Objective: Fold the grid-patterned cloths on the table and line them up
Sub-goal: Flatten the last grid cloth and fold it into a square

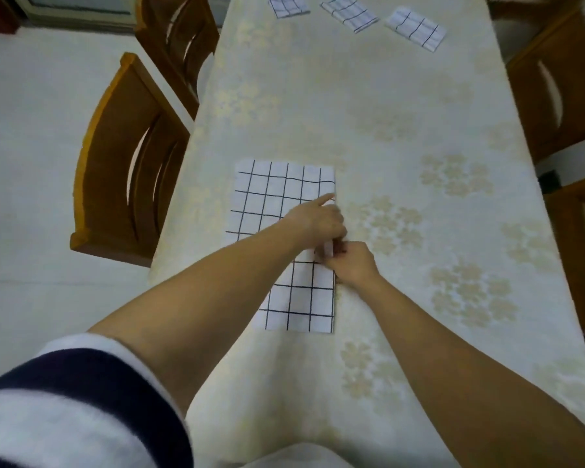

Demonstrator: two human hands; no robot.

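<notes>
While the grid cloth (267, 197) lay flat, right hand (353, 261) pinched its right edge, left hand (318, 221) likewise — forefinger outstretched, folded cloths (349, 11) at far edge of worktop (402, 130).

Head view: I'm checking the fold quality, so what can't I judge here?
- Middle of the grid cloth: covered by the left hand and forearm, head view.
- Grip of the right hand: fingertips hidden under its knuckles.
- Leftmost folded cloth: cut off by the top edge.

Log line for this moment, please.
step: folding | cloth: folded strip flat on table | left hand: forefinger on its right edge | right hand: pinches that edge | far end: three folded cloths
</notes>
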